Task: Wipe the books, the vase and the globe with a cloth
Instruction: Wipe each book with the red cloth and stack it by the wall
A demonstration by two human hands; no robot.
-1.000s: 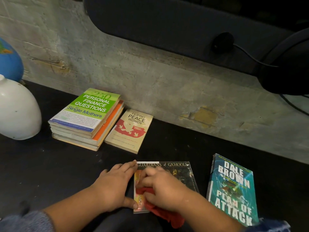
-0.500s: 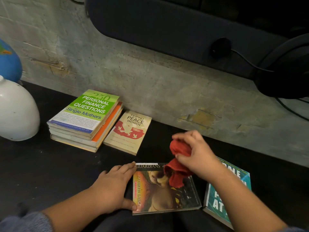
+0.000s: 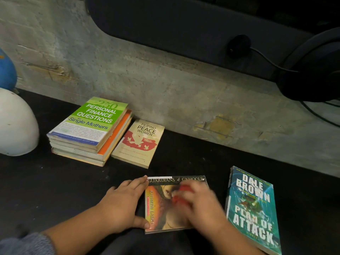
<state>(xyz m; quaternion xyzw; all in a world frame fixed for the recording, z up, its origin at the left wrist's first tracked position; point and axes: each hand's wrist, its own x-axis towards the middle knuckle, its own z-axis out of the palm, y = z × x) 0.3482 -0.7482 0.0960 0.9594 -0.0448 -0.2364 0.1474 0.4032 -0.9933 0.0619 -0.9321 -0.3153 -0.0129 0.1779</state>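
Observation:
A dark paperback, Guardians of Ga'Hoole (image 3: 161,205), lies flat at the near edge of the black table (image 3: 55,181). My left hand (image 3: 121,205) presses flat against its left edge, thumb at the lower corner. My right hand (image 3: 202,205), blurred with motion, grips a red cloth (image 3: 181,196) and rubs it on the cover. A teal paperback, Plan of Attack (image 3: 253,210), lies to the right. Further back sit a stack of books (image 3: 90,129) with a green one on top and a cream book, Filipino Peace Women (image 3: 139,142). The white vase (image 3: 14,124) and blue globe (image 3: 6,70) are at the far left.
A rough concrete wall (image 3: 165,85) runs along the back of the table. Above it hangs a dark panel (image 3: 184,24) with a cable, and a round black object (image 3: 312,70) juts out at the upper right.
My right hand lifted the red cloth off the book toward the back, then came down again and now rubs the cover. The left hand stayed on the book's edge.

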